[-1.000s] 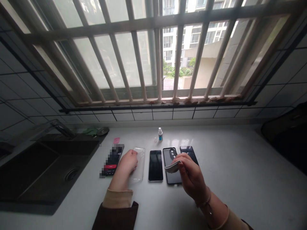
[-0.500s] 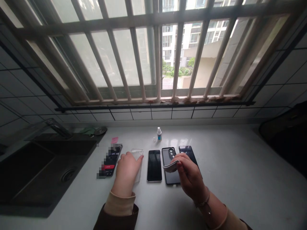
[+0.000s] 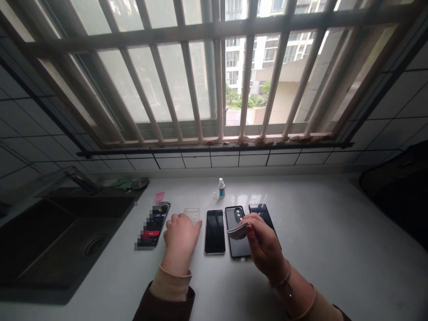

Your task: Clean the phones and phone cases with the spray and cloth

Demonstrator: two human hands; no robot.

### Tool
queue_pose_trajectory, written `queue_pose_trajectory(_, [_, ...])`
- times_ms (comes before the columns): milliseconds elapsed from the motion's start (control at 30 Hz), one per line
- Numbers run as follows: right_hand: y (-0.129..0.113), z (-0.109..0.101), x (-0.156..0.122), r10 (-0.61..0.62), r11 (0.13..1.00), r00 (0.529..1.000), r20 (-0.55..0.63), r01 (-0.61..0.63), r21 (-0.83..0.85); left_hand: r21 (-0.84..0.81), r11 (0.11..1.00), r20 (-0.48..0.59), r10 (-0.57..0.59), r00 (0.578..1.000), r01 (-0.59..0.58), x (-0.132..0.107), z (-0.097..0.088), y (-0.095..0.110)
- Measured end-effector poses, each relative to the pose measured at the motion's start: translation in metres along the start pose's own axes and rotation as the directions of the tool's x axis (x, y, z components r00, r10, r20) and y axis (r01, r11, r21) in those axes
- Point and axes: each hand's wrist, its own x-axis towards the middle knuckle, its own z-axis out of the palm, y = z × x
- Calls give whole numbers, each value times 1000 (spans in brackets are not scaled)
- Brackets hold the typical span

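Note:
My left hand (image 3: 180,238) bends over a clear phone case (image 3: 193,216) on the counter, its thumb along the right edge and its fingers on the left side. The hand hides most of the case. A folded grey cloth (image 3: 238,231) is pinched in my right hand (image 3: 262,243), held above a black phone case (image 3: 234,249) with a camera cutout. Between the two cases lies a phone with a dark screen (image 3: 214,232). Partly behind my right hand is another dark phone (image 3: 262,209).
A small white bottle (image 3: 221,188) stands behind the phones, beside a tiny clear cap (image 3: 215,195). Left of my hand lies a phone with a lit timer (image 3: 157,223), below a pink slip (image 3: 159,196). A dark sink (image 3: 73,236) fills the left; a black bag-like object (image 3: 401,196) is at right.
My left hand has shifted slightly right and its thumb has moved a little lower, uncovering more of the clear case's top. My right hand with the cloth is nearly unchanged.

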Motion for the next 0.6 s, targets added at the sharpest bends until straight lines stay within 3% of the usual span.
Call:
queue_pose_trajectory(100, [-1, 0, 1, -1, 1000, 1000, -18, 1, -2, 28, 998, -163, 54, 985, -50, -15, -2, 14])
queue_pose_trajectory(200, [-2, 1, 1, 0, 1000, 1000, -17, 0, -13, 5, 981, -220, 189, 957, -193, -35, -1, 35])
queue_pose_trajectory(433, [-3, -1, 0, -16, 999, 1000, -24, 15, -43, 20, 963, 9, 268, 963, -269, -60, 13, 60])
queue_pose_trajectory(600, [-3, -1, 1, -19, 999, 999, -38, 17, -40, 59, 960, -15, 273, 962, -272, -60, 18, 62])
